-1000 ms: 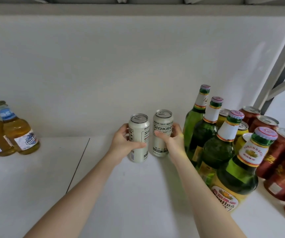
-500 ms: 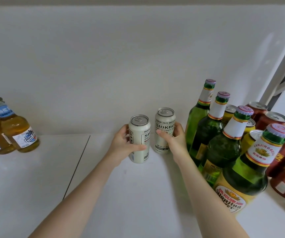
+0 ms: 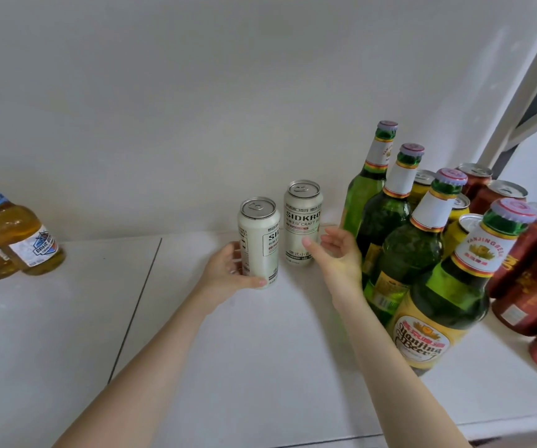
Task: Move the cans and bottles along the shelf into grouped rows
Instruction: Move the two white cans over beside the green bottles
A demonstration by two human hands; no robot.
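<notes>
The left edge crops the amber bottles [image 3: 24, 240], the right the red cans [image 3: 532, 286]; green bottles [image 3: 406, 253] mostly hide the yellow cans [image 3: 454, 236].

The shelf [image 3: 260, 367] is glossy white, crossed by one thin dark seam [image 3: 134, 312]; the wall [image 3: 196, 92] behind it is plain off-white. Near the back edge, the front white can [image 3: 259, 244] and the rear white can [image 3: 301, 221] are cream-white with black lettering and silver tops. Toward the right edge, the green bottles [image 3: 406, 250] have mauve caps [image 3: 513, 210], white neck labels banded red, yellow and green, and yellow body labels with red script. Beside them are yellow cans [image 3: 454, 234] and dark red cans [image 3: 532, 286] printed in gold. At the left edge, the amber bottles [image 3: 18, 240] carry blue neck wraps and white labels with a blue emblem.
</notes>
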